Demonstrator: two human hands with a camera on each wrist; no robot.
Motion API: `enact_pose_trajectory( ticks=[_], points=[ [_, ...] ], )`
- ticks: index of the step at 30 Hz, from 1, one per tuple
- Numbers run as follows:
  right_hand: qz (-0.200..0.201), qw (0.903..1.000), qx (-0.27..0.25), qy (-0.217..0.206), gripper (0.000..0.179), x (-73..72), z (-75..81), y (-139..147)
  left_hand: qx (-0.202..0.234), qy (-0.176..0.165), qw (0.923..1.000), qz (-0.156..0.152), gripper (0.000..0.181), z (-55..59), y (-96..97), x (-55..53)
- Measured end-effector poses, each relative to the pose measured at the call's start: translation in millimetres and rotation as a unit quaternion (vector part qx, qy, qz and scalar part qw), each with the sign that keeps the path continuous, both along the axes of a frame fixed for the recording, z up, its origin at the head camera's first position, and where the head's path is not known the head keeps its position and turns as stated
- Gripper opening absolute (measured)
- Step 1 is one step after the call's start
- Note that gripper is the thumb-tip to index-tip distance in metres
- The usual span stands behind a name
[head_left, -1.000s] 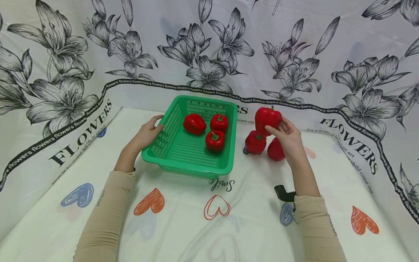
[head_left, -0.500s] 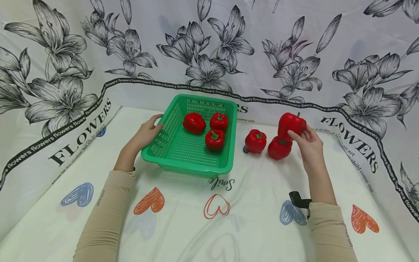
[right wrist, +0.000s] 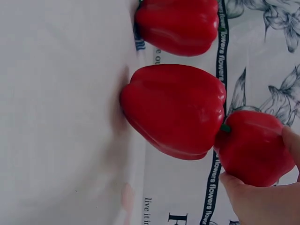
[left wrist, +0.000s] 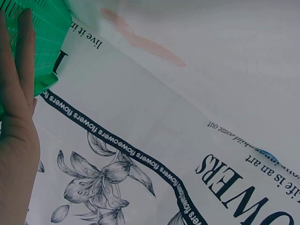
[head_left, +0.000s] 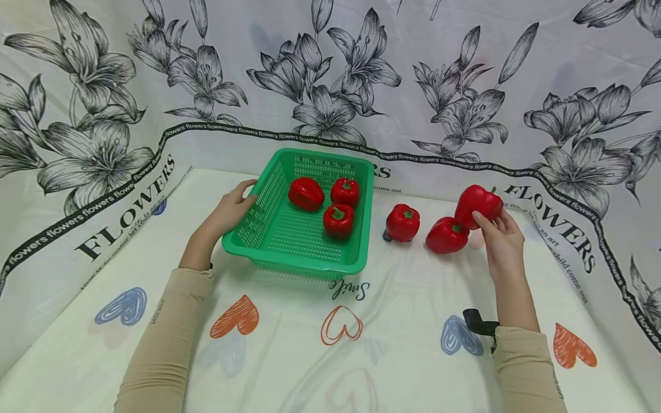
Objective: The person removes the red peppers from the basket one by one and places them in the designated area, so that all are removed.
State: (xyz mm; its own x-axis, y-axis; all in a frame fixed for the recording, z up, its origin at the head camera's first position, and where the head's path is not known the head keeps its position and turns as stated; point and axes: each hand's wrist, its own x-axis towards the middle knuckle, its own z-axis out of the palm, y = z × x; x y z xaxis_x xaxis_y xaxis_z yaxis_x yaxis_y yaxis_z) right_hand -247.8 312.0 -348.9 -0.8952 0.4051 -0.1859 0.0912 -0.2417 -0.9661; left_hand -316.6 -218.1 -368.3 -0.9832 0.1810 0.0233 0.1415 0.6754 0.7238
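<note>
Printed cloth point(head_left: 403, 332), pepper point(head_left: 474, 203) in right hand point(head_left: 505, 245)

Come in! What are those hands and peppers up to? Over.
Left hand touching green basket, three peppers inside. Right hand holding red pepper. Two loose peppers between it and the basket.

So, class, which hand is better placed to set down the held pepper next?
Probably the right hand: it grips that red pepper, while the left hand touches the green basket.
</note>
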Motion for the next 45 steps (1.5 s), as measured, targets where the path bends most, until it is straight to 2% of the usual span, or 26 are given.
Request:
enact_pose_trajectory(
  ticks=[10, 19, 27, 34, 39, 45],
  points=[
    [0.009, 0.9995, -0.019, 0.025, 0.092, -2.3, 2.5, -8.2, 0.000, -0.005, 1.0000, 0.000, 0.058, -0.7, -0.9, -0.6],
    [0.014, 0.9994, -0.029, 0.011, 0.095, -7.1, -0.3, -15.8, 0.002, -0.003, 1.0000, -0.001, 0.058, -0.9, -0.7, -0.1],
    [0.005, 0.9999, -0.009, -0.007, 0.098, -7.4, -5.2, -14.1, 0.005, -0.005, 1.0000, -0.001, 0.058, -0.9, -1.0, -0.2],
    [0.011, 0.9998, -0.009, 0.010, 0.095, -4.8, -1.6, -13.6, 0.006, -0.004, 1.0000, 0.000, 0.058, -1.0, -0.6, -0.2],
    [-0.013, 0.9997, -0.008, 0.018, 0.091, -1.2, -0.7, -8.1, 0.004, -0.004, 1.0000, -0.001, 0.058, -1.4, -0.6, -0.9],
    [-0.051, 0.9985, -0.014, 0.015, 0.089, 1.8, -7.0, 3.5, 0.000, 0.000, 1.0000, -0.003, 0.058, -1.9, -0.8, -1.4]
  ],
)
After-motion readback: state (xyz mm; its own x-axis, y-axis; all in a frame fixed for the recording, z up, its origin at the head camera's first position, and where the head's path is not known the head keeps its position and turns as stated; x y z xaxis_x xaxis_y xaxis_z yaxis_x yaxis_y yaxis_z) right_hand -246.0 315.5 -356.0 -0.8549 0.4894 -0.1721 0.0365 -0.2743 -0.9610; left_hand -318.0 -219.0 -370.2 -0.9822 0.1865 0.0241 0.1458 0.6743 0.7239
